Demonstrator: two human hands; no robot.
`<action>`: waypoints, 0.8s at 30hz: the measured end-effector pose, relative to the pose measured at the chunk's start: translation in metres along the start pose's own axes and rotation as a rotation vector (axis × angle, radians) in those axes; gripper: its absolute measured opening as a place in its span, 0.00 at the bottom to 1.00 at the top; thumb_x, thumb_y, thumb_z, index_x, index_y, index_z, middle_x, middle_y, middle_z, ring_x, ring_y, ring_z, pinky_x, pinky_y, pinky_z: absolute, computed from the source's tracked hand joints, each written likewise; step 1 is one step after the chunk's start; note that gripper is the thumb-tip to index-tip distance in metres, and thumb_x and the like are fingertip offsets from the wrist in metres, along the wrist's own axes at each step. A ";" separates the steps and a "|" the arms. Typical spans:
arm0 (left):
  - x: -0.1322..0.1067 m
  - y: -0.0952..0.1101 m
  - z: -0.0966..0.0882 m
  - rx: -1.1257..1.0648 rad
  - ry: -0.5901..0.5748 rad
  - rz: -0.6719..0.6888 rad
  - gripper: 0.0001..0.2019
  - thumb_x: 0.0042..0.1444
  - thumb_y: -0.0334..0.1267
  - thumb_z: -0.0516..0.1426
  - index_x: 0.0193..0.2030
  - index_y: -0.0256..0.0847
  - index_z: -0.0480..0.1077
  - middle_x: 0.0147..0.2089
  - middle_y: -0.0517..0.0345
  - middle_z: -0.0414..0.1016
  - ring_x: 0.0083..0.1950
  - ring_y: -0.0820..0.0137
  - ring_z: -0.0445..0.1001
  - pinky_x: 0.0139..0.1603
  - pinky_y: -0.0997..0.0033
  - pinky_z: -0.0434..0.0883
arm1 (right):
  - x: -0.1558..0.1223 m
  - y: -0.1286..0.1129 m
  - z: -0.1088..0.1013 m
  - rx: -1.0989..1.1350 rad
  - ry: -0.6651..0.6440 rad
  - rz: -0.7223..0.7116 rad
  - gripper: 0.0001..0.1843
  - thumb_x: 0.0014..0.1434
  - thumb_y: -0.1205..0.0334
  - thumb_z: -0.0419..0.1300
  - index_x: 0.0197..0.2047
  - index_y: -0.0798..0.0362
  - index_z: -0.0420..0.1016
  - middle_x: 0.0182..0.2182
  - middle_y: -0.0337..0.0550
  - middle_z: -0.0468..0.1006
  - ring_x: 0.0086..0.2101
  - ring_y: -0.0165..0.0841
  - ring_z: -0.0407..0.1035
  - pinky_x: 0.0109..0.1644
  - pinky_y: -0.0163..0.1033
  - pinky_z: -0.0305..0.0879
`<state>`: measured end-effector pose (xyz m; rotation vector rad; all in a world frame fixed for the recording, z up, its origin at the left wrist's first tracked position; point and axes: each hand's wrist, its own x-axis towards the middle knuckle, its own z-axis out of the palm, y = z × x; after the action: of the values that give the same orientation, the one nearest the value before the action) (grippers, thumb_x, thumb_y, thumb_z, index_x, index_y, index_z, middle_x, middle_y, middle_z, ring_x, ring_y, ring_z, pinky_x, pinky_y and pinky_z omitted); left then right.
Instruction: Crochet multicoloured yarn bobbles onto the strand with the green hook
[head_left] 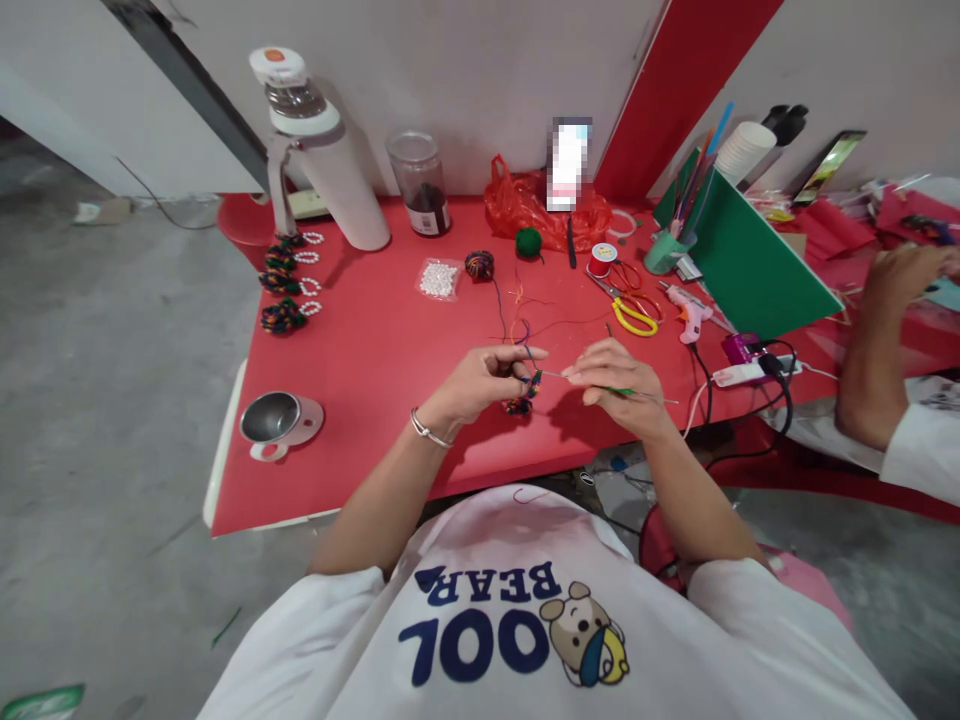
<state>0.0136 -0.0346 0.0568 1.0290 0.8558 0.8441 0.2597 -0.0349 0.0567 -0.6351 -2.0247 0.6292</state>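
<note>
My left hand is closed in a pinch on a small multicoloured yarn piece just above the red table. A dark strand runs from it up to a multicoloured yarn ball. My right hand is closed on a thin crochet hook with a green grip; its metal tip points left into the yarn piece. A silver bangle sits on my left wrist.
Finished yarn flowers with pearl rings lie at the table's left edge, near a white flask, a jar and a metal cup. Bead bag, yellow scissors, glue gun, green board. Another person's arm rests at the right.
</note>
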 end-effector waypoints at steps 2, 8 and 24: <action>0.000 0.002 -0.001 0.028 -0.029 -0.005 0.24 0.38 0.27 0.65 0.47 0.34 0.81 0.30 0.60 0.73 0.31 0.75 0.70 0.32 0.75 0.66 | 0.004 -0.003 -0.006 0.017 -0.044 -0.007 0.11 0.63 0.51 0.66 0.49 0.38 0.83 0.41 0.41 0.88 0.41 0.37 0.80 0.53 0.51 0.71; 0.000 0.006 -0.007 0.088 -0.086 -0.021 0.22 0.39 0.27 0.64 0.45 0.34 0.82 0.31 0.58 0.75 0.31 0.74 0.70 0.32 0.74 0.67 | 0.011 -0.002 -0.020 0.109 -0.122 0.019 0.11 0.62 0.50 0.67 0.46 0.41 0.85 0.39 0.41 0.88 0.41 0.38 0.79 0.52 0.51 0.72; 0.008 -0.020 0.014 -0.019 0.119 0.115 0.28 0.43 0.34 0.71 0.54 0.34 0.79 0.33 0.55 0.80 0.34 0.70 0.77 0.38 0.71 0.73 | -0.017 0.018 0.080 0.468 0.536 0.359 0.14 0.60 0.44 0.67 0.43 0.43 0.84 0.41 0.43 0.87 0.43 0.38 0.80 0.50 0.46 0.77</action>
<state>0.0335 -0.0380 0.0406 1.0268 0.8940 1.0172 0.2018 -0.0471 -0.0029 -0.7845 -1.2185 0.9854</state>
